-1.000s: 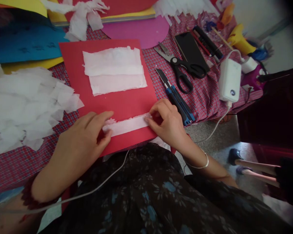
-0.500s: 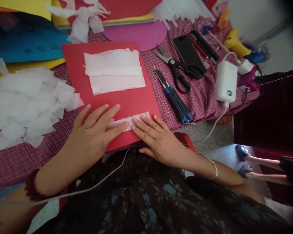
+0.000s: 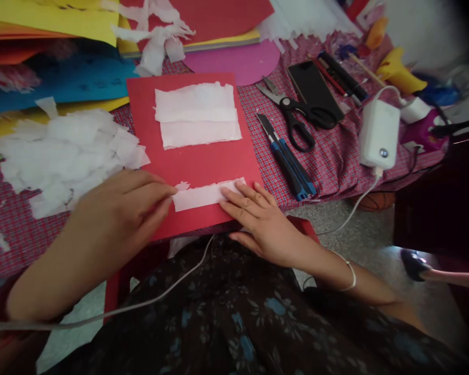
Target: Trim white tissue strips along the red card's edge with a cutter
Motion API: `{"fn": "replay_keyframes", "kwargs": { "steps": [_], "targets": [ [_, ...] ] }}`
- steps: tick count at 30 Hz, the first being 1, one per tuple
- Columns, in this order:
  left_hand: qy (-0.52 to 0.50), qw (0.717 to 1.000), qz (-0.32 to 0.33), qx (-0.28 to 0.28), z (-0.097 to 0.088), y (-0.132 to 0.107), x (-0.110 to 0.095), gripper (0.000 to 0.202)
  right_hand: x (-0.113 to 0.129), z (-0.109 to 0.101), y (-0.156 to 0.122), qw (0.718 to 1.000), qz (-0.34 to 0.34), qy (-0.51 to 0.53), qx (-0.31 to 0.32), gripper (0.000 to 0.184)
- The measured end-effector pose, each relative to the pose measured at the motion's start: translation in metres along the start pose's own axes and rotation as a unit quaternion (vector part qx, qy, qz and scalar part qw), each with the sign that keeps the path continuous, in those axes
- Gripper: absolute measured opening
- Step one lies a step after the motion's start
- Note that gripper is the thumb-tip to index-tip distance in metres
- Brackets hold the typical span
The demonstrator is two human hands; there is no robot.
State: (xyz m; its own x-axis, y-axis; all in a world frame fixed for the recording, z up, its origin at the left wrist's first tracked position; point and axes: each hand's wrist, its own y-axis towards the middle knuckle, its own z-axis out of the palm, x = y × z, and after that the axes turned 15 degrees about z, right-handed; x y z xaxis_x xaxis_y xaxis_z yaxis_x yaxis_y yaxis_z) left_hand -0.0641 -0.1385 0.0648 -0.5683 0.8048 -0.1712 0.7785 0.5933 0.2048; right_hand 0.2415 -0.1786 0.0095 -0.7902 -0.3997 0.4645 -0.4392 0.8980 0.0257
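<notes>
A narrow white paper strip (image 3: 203, 197) lies across the lower part of a red sheet (image 3: 203, 162). Flat on the strip's right end rests my right hand (image 3: 258, 219), its fingers stretched out. My left hand (image 3: 121, 208) is at the other end, fingers drawn together, with the tips at a small torn paper scrap (image 3: 183, 186) on the strip's upper edge. How firmly they pinch the scrap is hard to see. Farther up the red sheet, a wider white paper patch (image 3: 197, 117) has rough, torn edges and a line across it.
A heap of white paper pieces (image 3: 74, 151) lies left of the sheet. To the right are a utility knife (image 3: 287, 161), scissors (image 3: 295, 112), a black phone (image 3: 315, 88) and a white power bank (image 3: 380, 133) with a cable. Coloured paper (image 3: 62, 73) is stacked behind.
My left hand has pulled back leftward from the strip, its spread fingers now drawn together, uncovering most of the strip. My right hand remains flat on it. The view has shifted slightly.
</notes>
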Motion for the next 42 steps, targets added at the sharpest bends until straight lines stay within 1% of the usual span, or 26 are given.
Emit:
{"fn": "replay_keyframes", "kwargs": {
  "steps": [2, 3, 5, 7, 8, 11, 12, 14, 18, 20, 23, 26, 28, 31, 35, 40, 42],
  "targets": [
    [-0.027, 0.999, 0.028, 0.018, 0.009, 0.023, 0.001, 0.032, -0.01, -0.014, 0.001, 0.997, 0.016, 0.031, -0.066, 0.055],
    [-0.038, 0.998, 0.034, 0.044, 0.015, 0.034, 0.0, 0.03, -0.016, -0.022, 0.002, 0.992, 0.04, 0.039, -0.114, 0.05],
    [-0.047, 0.995, 0.034, 0.081, 0.026, 0.052, -0.003, 0.02, -0.033, -0.034, 0.003, 0.974, 0.092, 0.026, -0.203, 0.04],
    [-0.032, 0.993, 0.013, 0.109, 0.034, 0.064, -0.007, 0.009, -0.049, -0.04, 0.006, 0.968, 0.128, -0.014, -0.214, 0.042],
    [-0.02, 0.993, -0.001, 0.12, 0.037, 0.069, -0.009, 0.01, -0.056, -0.041, 0.008, 0.967, 0.144, -0.034, -0.208, 0.046],
    [0.0, 0.989, -0.036, 0.144, 0.038, 0.075, -0.014, 0.021, -0.072, -0.039, 0.012, 0.964, 0.183, -0.052, -0.185, 0.055],
    [-0.005, 0.988, -0.044, 0.148, 0.038, 0.076, -0.016, 0.024, -0.076, -0.039, 0.014, 0.964, 0.192, -0.049, -0.178, 0.056],
    [-0.022, 0.988, -0.057, 0.142, 0.039, 0.074, -0.017, 0.022, -0.084, -0.042, 0.016, 0.964, 0.205, -0.042, -0.162, 0.059],
    [-0.066, 0.993, -0.052, 0.079, 0.046, 0.064, -0.018, 0.003, -0.099, -0.056, 0.016, 0.972, 0.191, -0.011, -0.135, 0.067],
    [-0.095, 0.993, -0.044, 0.049, 0.05, 0.058, -0.018, 0.009, -0.101, -0.062, 0.012, 0.976, 0.174, 0.01, -0.131, 0.065],
    [-0.116, 0.993, -0.03, 0.008, 0.054, 0.05, -0.021, 0.018, -0.097, -0.068, 0.005, 0.983, 0.13, 0.039, -0.123, 0.054],
    [-0.111, 0.993, -0.021, -0.032, 0.057, 0.046, -0.025, 0.024, -0.09, -0.072, -0.003, 0.991, 0.092, 0.065, -0.076, 0.048],
    [-0.105, 0.993, -0.018, -0.048, 0.057, 0.045, -0.026, 0.027, -0.088, -0.075, -0.005, 0.992, 0.089, 0.073, -0.042, 0.049],
    [-0.092, 0.995, -0.013, -0.047, 0.057, 0.048, -0.028, 0.03, -0.09, -0.08, -0.005, 0.993, 0.091, 0.076, -0.016, 0.048],
    [-0.063, 0.997, 0.007, -0.038, 0.055, 0.052, -0.028, 0.034, -0.094, -0.086, -0.001, 0.996, 0.062, 0.063, 0.007, 0.047],
    [-0.031, 0.999, 0.018, -0.011, 0.056, 0.053, -0.026, 0.039, -0.094, -0.087, 0.003, 0.997, 0.05, 0.048, 0.043, 0.046],
    [-0.029, 0.999, 0.019, -0.009, 0.057, 0.053, -0.026, 0.039, -0.093, -0.087, 0.006, 0.996, 0.049, 0.043, 0.056, 0.047]
  ]
}}
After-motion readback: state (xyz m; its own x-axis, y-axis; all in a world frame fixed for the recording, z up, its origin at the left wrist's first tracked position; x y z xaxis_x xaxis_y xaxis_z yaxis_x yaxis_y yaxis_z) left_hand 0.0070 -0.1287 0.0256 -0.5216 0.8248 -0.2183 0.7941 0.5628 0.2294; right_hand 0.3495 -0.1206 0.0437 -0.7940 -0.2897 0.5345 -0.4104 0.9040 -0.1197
